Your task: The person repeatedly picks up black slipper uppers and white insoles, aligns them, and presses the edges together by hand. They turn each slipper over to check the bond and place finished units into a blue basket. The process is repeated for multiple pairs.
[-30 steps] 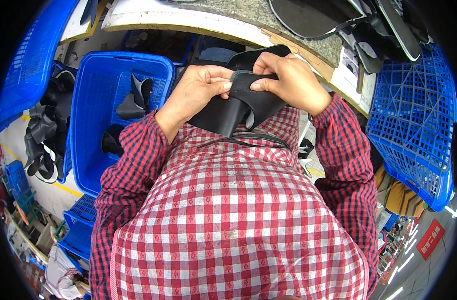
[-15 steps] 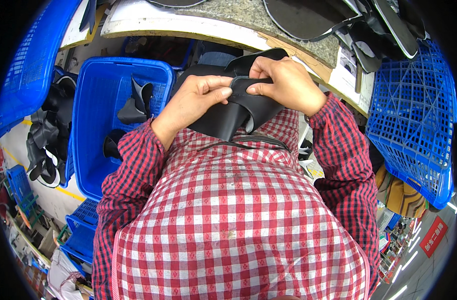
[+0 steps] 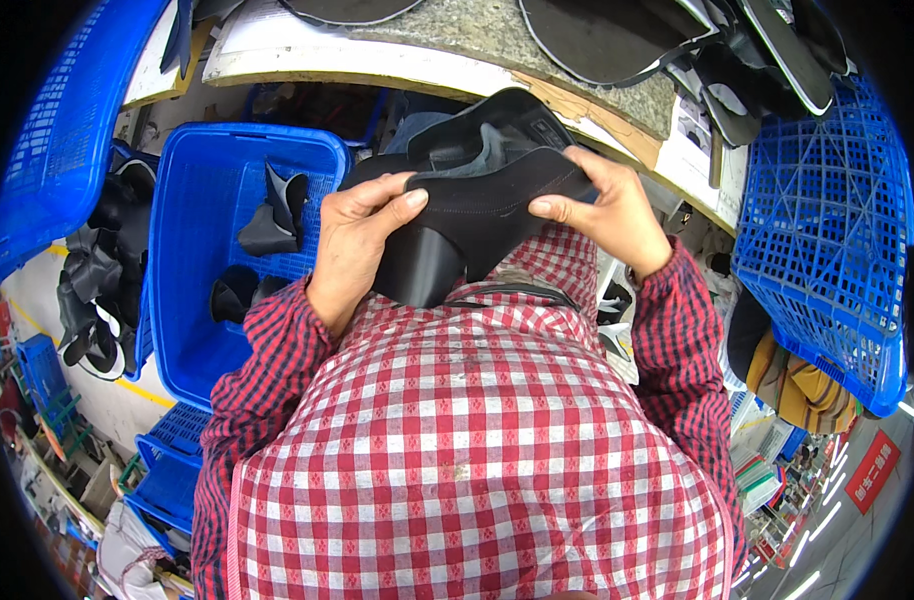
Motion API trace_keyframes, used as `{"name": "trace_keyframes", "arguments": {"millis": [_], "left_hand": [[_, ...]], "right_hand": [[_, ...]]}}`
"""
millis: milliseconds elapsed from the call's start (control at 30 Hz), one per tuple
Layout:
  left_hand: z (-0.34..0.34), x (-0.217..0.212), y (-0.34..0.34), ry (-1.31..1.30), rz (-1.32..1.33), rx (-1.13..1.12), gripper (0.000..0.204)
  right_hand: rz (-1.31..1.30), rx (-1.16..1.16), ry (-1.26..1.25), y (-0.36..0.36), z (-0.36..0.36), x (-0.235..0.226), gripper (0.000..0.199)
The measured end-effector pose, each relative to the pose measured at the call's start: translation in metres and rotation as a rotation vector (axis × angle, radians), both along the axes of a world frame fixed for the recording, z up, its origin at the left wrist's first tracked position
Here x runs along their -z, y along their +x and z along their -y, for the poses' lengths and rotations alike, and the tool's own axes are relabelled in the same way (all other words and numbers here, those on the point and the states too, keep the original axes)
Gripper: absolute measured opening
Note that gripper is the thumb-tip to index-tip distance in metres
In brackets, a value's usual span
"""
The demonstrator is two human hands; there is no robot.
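Note:
A black stitched shoe upper is stretched between my two hands above my lap. Its curved top edge faces away from me, and a greyish lining shows behind that edge. My left hand pinches the upper's left end, thumb on the near face. At the other end my right hand grips it, with the thumb in front and the fingers mostly behind. A smooth rounded flap of the upper hangs below my left thumb, over the red-and-white checked apron.
A blue basket to my left holds several black pieces. More dark pieces hang beside it. Ahead runs the worktable edge, with black cut pieces on top. Another blue basket stands at the right.
My hands have moved apart, from close together at a folded edge to the upper's two ends. The upper is now spread wider, its stitched side and inner lining in sight.

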State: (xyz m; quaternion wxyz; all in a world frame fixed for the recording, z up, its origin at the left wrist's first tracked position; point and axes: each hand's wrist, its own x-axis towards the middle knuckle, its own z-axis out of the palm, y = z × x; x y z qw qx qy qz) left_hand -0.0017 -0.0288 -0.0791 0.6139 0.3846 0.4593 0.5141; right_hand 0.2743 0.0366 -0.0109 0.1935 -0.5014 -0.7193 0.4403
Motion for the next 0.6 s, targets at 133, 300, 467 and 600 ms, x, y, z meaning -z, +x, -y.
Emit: {"name": "trace_keyframes", "arguments": {"millis": [133,300,467,600], "left_hand": [[-0.01,-0.009,-0.012,-0.069,0.002,0.213,0.025],[-0.035,-0.02,-0.007,-0.088,-0.133,0.457,0.028],[-0.052,-0.024,0.0,-0.035,-0.217,0.594,0.026],[-0.057,-0.028,0.0,-0.044,-0.188,0.608,0.024]], "right_hand": [[0.054,-0.045,0.06,0.005,0.001,-0.004,0.042],[0.089,-0.055,0.098,-0.004,-0.002,-0.006,0.041],[0.125,-0.046,0.067,-0.002,0.0,-0.012,0.039],[0.117,-0.052,0.101,0.002,-0.002,-0.012,0.038]]}}
